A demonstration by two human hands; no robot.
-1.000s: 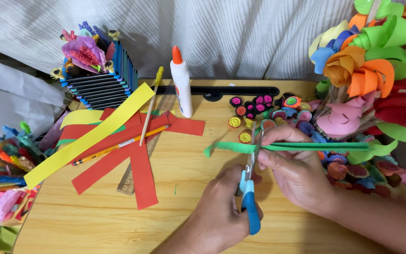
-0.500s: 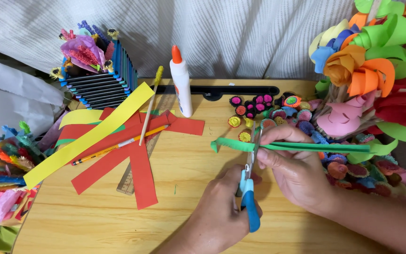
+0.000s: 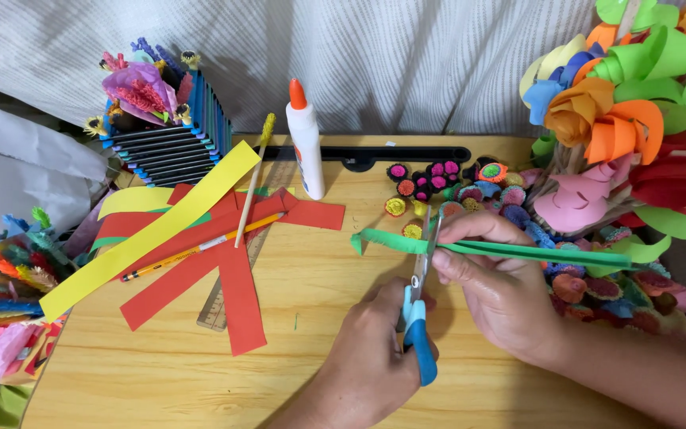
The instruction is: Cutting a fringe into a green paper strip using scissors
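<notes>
My left hand [image 3: 371, 361] grips blue-handled scissors [image 3: 419, 318], blades pointing away from me and crossing a long green paper strip [image 3: 518, 252]. My right hand [image 3: 498, 290] pinches that strip just right of the blades. The strip runs from a curled end at the left out to the paper flowers on the right.
Red paper strips [image 3: 224, 262], a yellow strip [image 3: 148, 230], a pencil [image 3: 200, 248] and a wooden ruler [image 3: 214, 306] lie on the wooden table [image 3: 160, 373]. A glue bottle [image 3: 305, 143] stands behind. Small rolled paper flowers [image 3: 438, 179], a large paper bouquet [image 3: 637, 119] and a striped holder [image 3: 164, 143] surround.
The green strip has shifted slightly to the left through my right fingers, and the scissors stay at it with the blades moved up around the strip.
</notes>
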